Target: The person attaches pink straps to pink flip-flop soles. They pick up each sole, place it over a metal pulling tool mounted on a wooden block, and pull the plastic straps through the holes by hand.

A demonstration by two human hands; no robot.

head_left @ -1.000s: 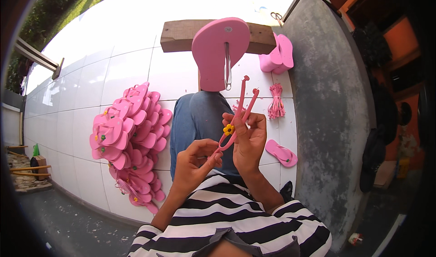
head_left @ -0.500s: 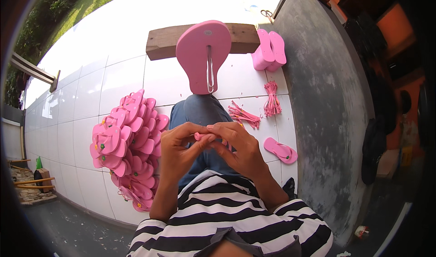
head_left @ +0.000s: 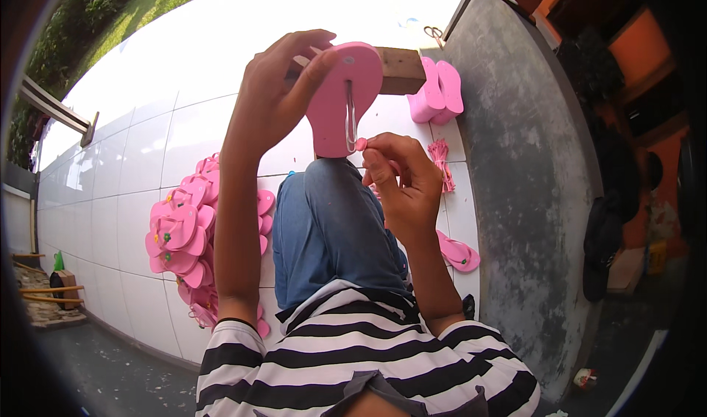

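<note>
The pink sole (head_left: 340, 97) stands propped against the wooden block (head_left: 401, 69), its long axis running away from the person, toe end far, heel end at the blue-clad knee (head_left: 328, 196). A metal hook tool (head_left: 350, 115) lies along that axis at the sole's middle. The left hand (head_left: 283, 86) clamps the sole's far left edge, fingers wrapped over the top. The right hand (head_left: 398, 178) sits just below and right of the sole's near end, fingertips pinched together on a small pink strap end beside the tool; it is the nearer hand to the hook. Finished pink sandals (head_left: 188, 229) lie heaped on the white tiles (head_left: 140, 167) to the left, a pair (head_left: 436, 89) beside the block, loose straps (head_left: 440, 159) to the right.
</note>
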